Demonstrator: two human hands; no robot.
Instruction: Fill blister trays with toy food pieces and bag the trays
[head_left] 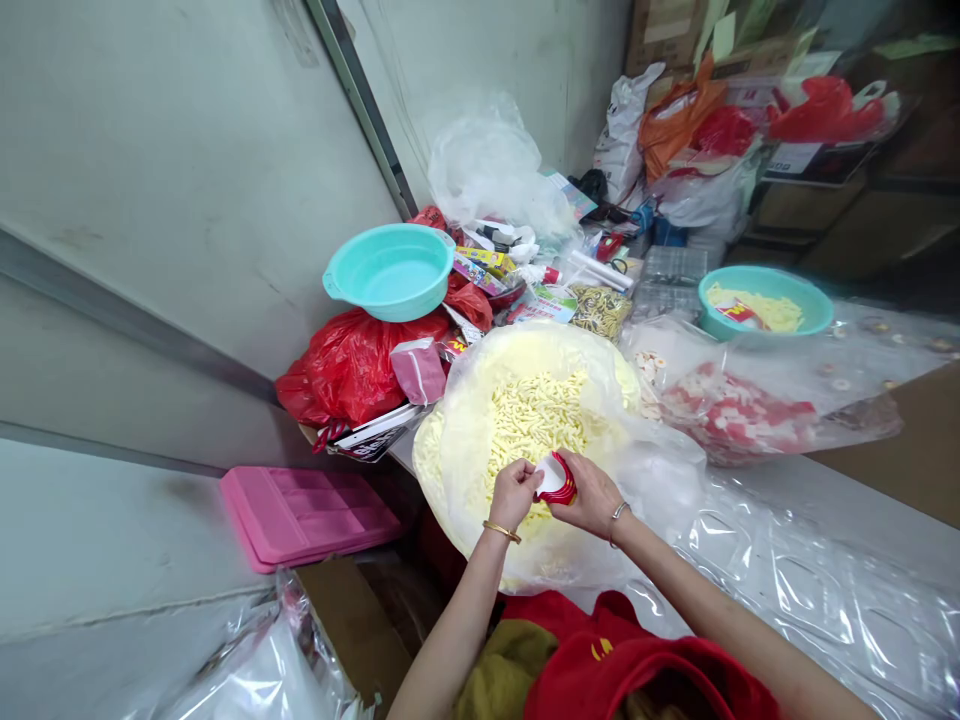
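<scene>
My right hand is wrapped round a small red paper fries carton with a white inside, its mouth tilted toward my left hand. My left hand pinches the carton's rim on the other side. Right below both hands lies a heap of pale yellow fry-shaped pieces in a large clear plastic bag. The bag sits open in a wide round container whose edge is mostly covered.
A turquoise basin rests on red bags at left. Another basin at right holds yellow pieces and a carton. Bagged red-and-white pieces, clear plastic trays and pink trays lie around.
</scene>
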